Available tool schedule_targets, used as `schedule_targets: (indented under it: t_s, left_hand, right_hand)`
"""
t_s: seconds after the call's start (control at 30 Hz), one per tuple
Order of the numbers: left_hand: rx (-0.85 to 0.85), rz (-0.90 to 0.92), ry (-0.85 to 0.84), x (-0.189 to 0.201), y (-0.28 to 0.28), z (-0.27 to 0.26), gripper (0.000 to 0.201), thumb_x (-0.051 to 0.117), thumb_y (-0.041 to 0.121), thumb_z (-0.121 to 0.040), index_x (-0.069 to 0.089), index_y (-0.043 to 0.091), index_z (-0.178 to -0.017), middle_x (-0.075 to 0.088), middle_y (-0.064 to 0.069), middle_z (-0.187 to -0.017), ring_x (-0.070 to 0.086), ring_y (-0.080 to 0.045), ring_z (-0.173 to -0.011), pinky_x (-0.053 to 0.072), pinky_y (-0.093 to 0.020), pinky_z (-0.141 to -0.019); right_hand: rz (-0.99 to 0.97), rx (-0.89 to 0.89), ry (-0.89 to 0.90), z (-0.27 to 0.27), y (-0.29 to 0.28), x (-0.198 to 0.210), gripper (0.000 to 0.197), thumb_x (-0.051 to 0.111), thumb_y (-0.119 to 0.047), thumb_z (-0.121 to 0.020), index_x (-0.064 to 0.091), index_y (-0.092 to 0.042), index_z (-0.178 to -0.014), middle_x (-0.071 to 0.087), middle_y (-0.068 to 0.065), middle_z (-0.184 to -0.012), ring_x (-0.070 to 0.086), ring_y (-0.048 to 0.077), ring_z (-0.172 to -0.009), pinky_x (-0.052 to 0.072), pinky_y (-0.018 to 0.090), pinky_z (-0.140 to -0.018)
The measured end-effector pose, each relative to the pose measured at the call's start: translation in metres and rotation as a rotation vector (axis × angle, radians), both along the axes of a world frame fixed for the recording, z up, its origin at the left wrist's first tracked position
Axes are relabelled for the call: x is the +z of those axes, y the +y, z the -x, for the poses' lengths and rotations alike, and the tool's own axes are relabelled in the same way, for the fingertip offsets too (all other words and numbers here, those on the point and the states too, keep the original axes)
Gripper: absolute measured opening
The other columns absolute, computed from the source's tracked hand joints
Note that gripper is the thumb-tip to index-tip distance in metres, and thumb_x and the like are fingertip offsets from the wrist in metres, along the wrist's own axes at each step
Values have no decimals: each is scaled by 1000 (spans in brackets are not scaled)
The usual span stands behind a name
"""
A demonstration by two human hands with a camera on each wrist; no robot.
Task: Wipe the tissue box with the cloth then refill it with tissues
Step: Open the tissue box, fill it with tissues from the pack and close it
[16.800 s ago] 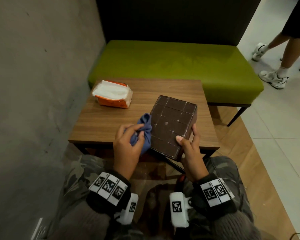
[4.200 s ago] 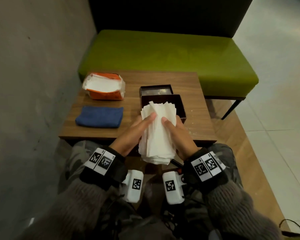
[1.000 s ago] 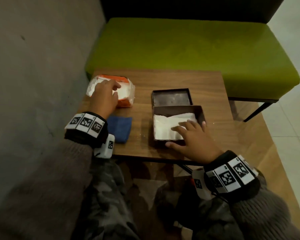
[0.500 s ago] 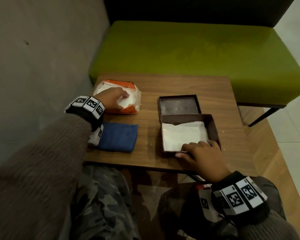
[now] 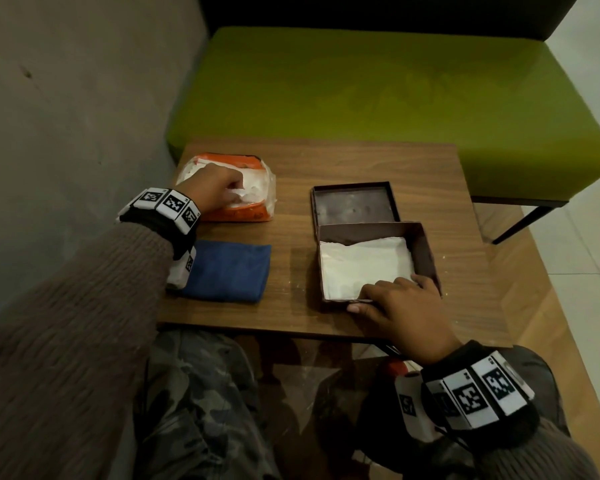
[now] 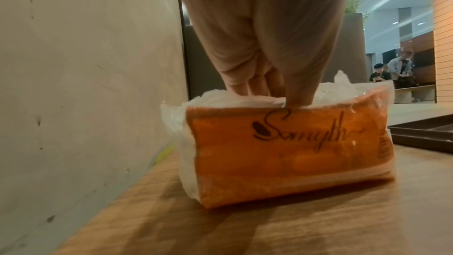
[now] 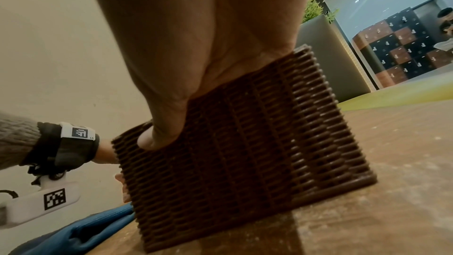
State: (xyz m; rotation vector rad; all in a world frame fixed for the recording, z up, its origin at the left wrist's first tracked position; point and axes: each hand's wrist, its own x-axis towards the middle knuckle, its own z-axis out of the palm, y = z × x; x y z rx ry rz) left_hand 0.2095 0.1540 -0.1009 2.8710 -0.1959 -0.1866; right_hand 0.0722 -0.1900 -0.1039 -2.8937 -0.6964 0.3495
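The brown wood-grain desk [image 5: 354,161] looks matt and dusted with pale specks; the dark brown woven-textured tissue box [image 7: 245,152] is ribbed and rough; the orange tissue pack [image 6: 289,154] is glossy crinkled plastic around soft white paper; the folded blue cloth [image 5: 227,271] looks matt and napped.

This looks like a public lounge or lobby, not a home. A green padded bench [image 5: 378,95] with a dark backrest lines a bare concrete wall [image 5: 66,116]. At the right edge of the right wrist view stands a bank of brown and black lockers [image 7: 402,49], with a tall planter [image 7: 321,32] and recessed ceiling lights; people [image 6: 392,71] wait in the distance.
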Motion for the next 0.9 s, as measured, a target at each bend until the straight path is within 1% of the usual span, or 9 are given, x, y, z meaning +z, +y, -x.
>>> schedule_targets:
  t_s: [0.1, 0.17, 0.3, 0.5, 0.63, 0.7, 0.77, 0.83, 0.9]
  left_hand:
    - [-47, -35, 43, 0, -2, 2, 21, 68, 12, -81, 66, 8, -101, 66, -10, -106, 58, -28, -101, 41, -33, -85]
    - [-66, -68, 81, 0, -3, 3, 27, 70, 11, -78, 64, 10, -104, 64, -10, -108, 56, -28, -100, 39, -33, -83]
    - [-66, -101, 25, -5, -5, 5, 23, 68, 11, -79, 62, 9, -101, 63, -10, -109, 56, -29, -101, 42, -37, -86]
    - [-34, -69, -9, -4, -7, 2, 19, 62, 10, -81, 64, 4, -99, 66, -15, -97, 58, -32, -91, 40, -35, -76]
    - [-30, -18, -4, 5, 2, -1, 6, 66, 10, -80, 65, 4, -80, 61, -11, -74, 51, -24, -72, 31, -31, -64]
    - [-20, 13, 1, 6, 8, -1, 10, 70, 12, -77, 63, 10, -71, 58, -8, -65, 51, -25, -66, 36, -35, -61]
    - [-18, 60, 11, 6, 12, -1, 12, 73, 11, -74, 64, 10, -67, 58, -11, -62, 52, -27, -64, 41, -40, -63]
    - [-10, 112, 23, 6, 14, -1, 14, 74, 7, -73, 63, 10, -65, 55, -13, -60, 49, -26, -62, 42, -41, -63]
    - [13, 159, 27, 6, 16, -2, 16, 74, 7, -74, 61, 13, -66, 52, -9, -60, 47, -24, -62, 44, -43, -64]
  right_hand:
    - [-3, -1, -8, 0, 0, 0, 100, -22, -79, -70, 63, -31, -90, 68, -8, -87, 61, 16, -91, 34, 44, -99]
    - [7, 1, -5, 0, 0, 1, 103, -25, -79, -67, 63, -32, -93, 68, -9, -91, 60, 14, -95, 32, 43, -101]
    - [-8, -3, -11, 0, 0, 0, 104, -25, -80, -67, 63, -32, -93, 69, -8, -91, 61, 15, -94, 32, 43, -101]
    - [-16, -8, -28, 1, 1, -1, 101, -22, -79, -70, 65, -31, -90, 69, -8, -88, 61, 15, -92, 34, 43, -99]
    - [-28, -10, -51, 1, 0, -5, 94, -15, -78, -76, 65, -30, -86, 69, -8, -81, 63, 16, -86, 36, 44, -96]
    - [-38, -16, -75, 1, 0, -7, 89, -11, -77, -80, 65, -30, -82, 68, -8, -77, 63, 17, -82, 38, 45, -94]
    - [-45, -22, -80, 1, 0, -8, 86, -8, -76, -81, 65, -30, -80, 68, -9, -75, 64, 17, -80, 39, 46, -93]
    - [-31, -12, -59, 0, 0, -8, 89, -11, -77, -79, 64, -31, -83, 68, -9, -78, 63, 16, -83, 37, 45, -95]
    - [-25, -5, -52, 0, 0, -8, 91, -14, -77, -77, 64, -31, -85, 68, -9, -80, 63, 16, -85, 36, 44, -97]
